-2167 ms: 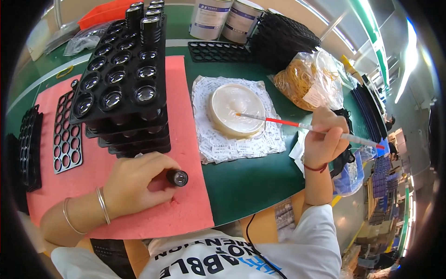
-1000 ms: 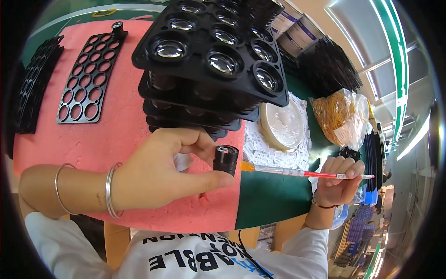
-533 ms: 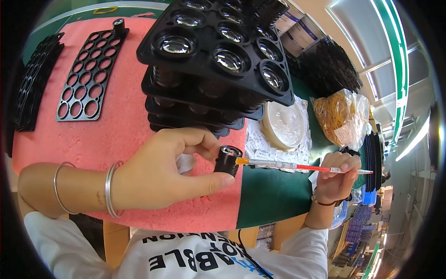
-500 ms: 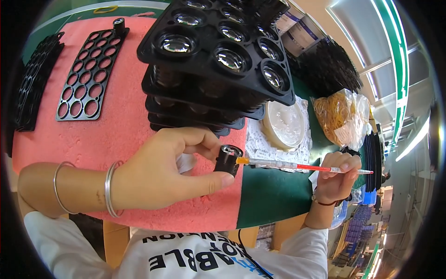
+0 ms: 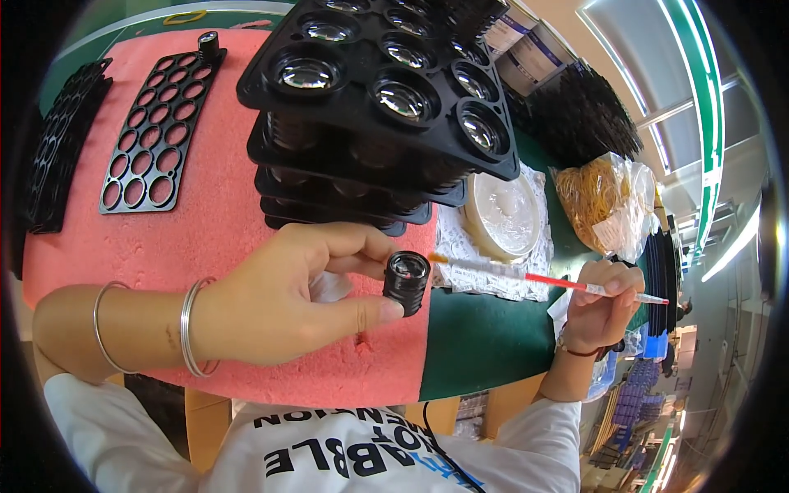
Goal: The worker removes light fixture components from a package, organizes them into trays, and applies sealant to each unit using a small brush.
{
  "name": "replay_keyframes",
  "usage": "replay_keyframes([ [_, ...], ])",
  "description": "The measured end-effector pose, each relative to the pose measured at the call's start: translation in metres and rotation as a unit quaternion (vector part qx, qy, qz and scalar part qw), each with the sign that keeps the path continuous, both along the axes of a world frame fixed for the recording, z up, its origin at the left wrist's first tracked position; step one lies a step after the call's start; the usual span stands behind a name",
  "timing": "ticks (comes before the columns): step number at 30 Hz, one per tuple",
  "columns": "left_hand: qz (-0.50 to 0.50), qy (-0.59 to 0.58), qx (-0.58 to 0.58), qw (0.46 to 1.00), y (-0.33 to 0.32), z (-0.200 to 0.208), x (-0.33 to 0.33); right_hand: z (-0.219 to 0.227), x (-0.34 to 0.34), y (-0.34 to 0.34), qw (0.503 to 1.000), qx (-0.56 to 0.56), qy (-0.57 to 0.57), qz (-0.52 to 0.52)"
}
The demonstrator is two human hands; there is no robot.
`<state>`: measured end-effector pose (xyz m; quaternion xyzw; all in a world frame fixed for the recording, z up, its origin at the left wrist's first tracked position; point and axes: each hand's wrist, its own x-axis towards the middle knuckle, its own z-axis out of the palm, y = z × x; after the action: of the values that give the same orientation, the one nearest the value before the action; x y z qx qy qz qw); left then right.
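Between the thumb and fingers of my left hand (image 5: pixel 283 300) is a small black ribbed lens barrel (image 5: pixel 404 284), its glass end tilted upward. My right hand (image 5: pixel 602 311) pinches a thin brush (image 5: pixel 549 281) with a red and clear handle. The brown brush tip sits beside the barrel's upper rim, slightly apart from it. Just beyond my left hand rises a stack of black trays (image 5: pixel 358 100), the top one filled with larger lenses. My left fingers hide some of the barrel's side.
A flat black tray with round holes (image 5: pixel 136 209) lies on the pink foam mat (image 5: pixel 222 177), one lens barrel (image 5: pixel 209 43) at its far corner. More trays (image 5: pixel 67 148) stand far left. Right of the stack are a round translucent dish (image 5: pixel 475 218) and a bag of yellowish bands (image 5: pixel 604 205).
The brush tip has come away from the barrel's rim, moving up and right. My left hand has turned the barrel so that its glass end shows more.
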<state>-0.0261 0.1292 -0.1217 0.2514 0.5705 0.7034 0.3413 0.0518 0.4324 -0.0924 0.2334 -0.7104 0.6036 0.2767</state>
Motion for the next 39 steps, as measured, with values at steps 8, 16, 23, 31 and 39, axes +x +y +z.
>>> replay_keyframes([
  [8,-0.197,0.328,-0.049,0.923,-0.013,0.016,-0.003,0.001,-0.01,0.012,0.99,-0.13,-0.048,-0.002],
  [16,-0.245,0.406,-0.364,0.802,-0.084,0.064,-0.096,-0.005,-0.01,0.024,0.979,-0.185,-0.082,-0.015],
  [23,0.219,0.374,-0.297,0.851,-0.144,0.04,-0.159,0.0,-0.012,0.017,0.981,-0.171,-0.087,0.006],
  [31,0.375,0.409,-0.388,0.736,-0.145,0.008,-0.179,0.0,-0.011,0.017,0.979,-0.187,-0.077,-0.002],
  [39,0.313,0.388,-0.409,0.764,-0.156,-0.004,-0.196,0.0,-0.014,0.017,0.982,-0.173,-0.07,-0.002],
])
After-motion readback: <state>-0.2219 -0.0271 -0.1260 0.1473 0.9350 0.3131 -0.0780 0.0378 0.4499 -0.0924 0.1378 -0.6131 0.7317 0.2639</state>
